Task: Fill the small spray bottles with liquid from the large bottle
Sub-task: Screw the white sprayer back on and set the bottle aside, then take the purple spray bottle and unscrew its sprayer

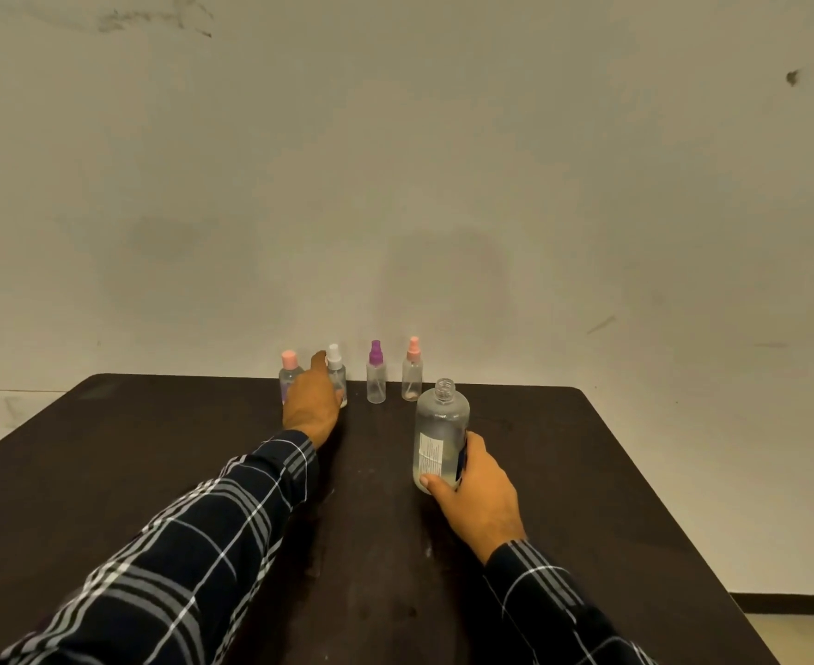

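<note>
Standing almost upright, the large bottle (pixel 443 424) has its long axis close to vertical, with the top leaning slightly away from the person. Its neck is uncapped and the open mouth points up. It sits right of centre on the dark counter (pixel 155 448), nearer the person than the row of small bottles. I cannot tell whether its base rests on the counter or is lifted just off it. A white printed label faces left and towards the camera.

The right hand (pixel 479 496) is clamped round the lower half of the large bottle. The thumb lies across the near side at the base and the fingers wrap round the right side.

Four small bottles stand upright in a row along the far edge of the counter, close to the wall (pixel 395 184), caps pointing up. From left to right they are a flat-cap bottle (pixel 289 371) in pink, a white bottle (pixel 334 363), a purple bottle (pixel 376 376) and a pink sprayer (pixel 412 371). All four have clear bodies. The pink sprayer is just behind and left of the large bottle's neck.

The left hand (pixel 311 405) reaches out to the white bottle, back of the hand up. One finger rises between the flat-cap bottle and the white bottle, and the hand covers the white bottle's lower left side. It touches that bottle, but I cannot tell whether the fingers have closed round it.

Both arms wear dark plaid sleeves (pixel 194 544).
</note>
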